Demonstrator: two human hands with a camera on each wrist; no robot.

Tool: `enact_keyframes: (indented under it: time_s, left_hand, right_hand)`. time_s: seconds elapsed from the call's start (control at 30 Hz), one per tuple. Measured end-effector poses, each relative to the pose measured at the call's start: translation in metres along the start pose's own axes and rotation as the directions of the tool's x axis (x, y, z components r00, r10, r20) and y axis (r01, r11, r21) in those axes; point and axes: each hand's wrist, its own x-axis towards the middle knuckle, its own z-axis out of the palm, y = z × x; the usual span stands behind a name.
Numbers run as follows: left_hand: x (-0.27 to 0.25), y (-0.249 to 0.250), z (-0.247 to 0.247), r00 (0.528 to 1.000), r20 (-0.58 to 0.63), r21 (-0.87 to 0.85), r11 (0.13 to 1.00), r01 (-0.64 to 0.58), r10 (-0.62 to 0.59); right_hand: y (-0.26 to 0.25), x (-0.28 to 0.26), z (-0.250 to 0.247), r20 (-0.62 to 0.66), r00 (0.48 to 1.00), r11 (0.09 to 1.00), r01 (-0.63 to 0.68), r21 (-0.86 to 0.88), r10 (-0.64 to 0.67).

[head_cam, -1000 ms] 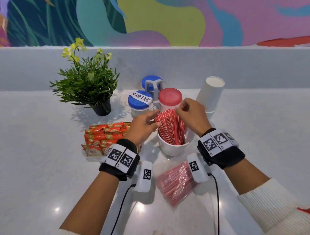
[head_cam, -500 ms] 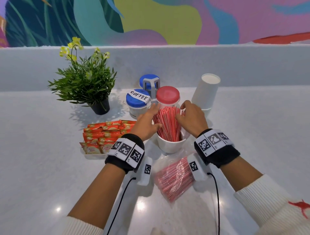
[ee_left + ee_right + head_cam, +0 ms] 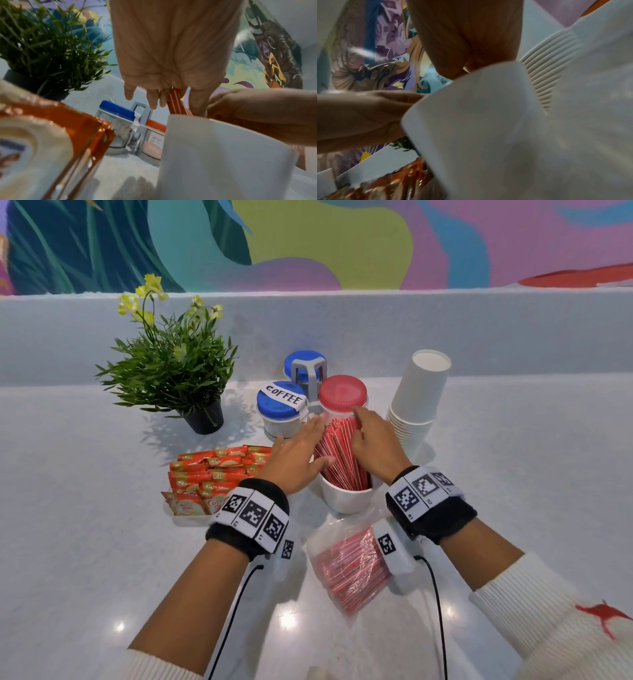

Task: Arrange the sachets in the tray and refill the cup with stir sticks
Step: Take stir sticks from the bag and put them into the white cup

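Note:
A white cup (image 3: 346,499) stands on the counter, packed with red stir sticks (image 3: 337,455) that lean back and left. My left hand (image 3: 303,451) lies flat against the left side of the bundle, fingers straight; the left wrist view shows sticks (image 3: 175,100) behind its fingers (image 3: 153,100). My right hand (image 3: 371,440) rests against the right side and top of the bundle, one finger stretched along the stick tips. Orange and cream sachets (image 3: 219,470) lie in rows in a white tray (image 3: 185,517) left of the cup.
A clear bag of red stir sticks (image 3: 352,571) lies in front of the cup, between my wrists. Behind the cup stand a blue-lidded COFFEE jar (image 3: 281,405), a red-lidded jar (image 3: 342,393) and another blue-lidded jar (image 3: 303,364). Stacked paper cups (image 3: 418,398) stand right, a potted plant (image 3: 178,371) left.
Both hands have gone from pinching the stick tips to lying against the sides of the bundle. The left hand's fingers have straightened, and the sticks now stand closer together.

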Motion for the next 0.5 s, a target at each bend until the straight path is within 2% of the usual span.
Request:
enact_keyframes:
  time_s: [0.1, 0.23, 0.3, 0.4, 0.5]
  left_hand:
    - [0.001, 0.001, 0.007, 0.998, 0.044, 0.071, 0.997, 0.034, -0.037]
    - [-0.002, 0.004, 0.013, 0.997, 0.027, 0.092, 0.993, 0.068, -0.071]
    - [-0.002, 0.005, 0.016, 0.997, -0.012, 0.040, 0.996, 0.076, -0.076]
    - [-0.003, 0.006, 0.014, 0.994, -0.048, 0.018, 0.995, 0.098, -0.097]
    - [-0.004, 0.008, 0.009, 0.989, -0.015, 0.057, 0.987, 0.147, -0.147]
  right_hand:
    - [-0.009, -0.007, 0.003, 0.130, 0.985, 0.993, 0.108, 0.051, -0.114]
    - [-0.002, -0.002, 0.007, 0.251, 0.964, 0.974, 0.136, -0.181, -0.088]
    - [0.001, 0.000, 0.004, 0.268, 0.958, 0.967, 0.160, -0.199, -0.104]
    - [-0.001, 0.001, -0.009, 0.292, 0.946, 0.983, 0.169, -0.078, -0.139]
    - [0.001, 0.001, -0.024, 0.203, 0.977, 0.995, 0.045, 0.088, -0.063]
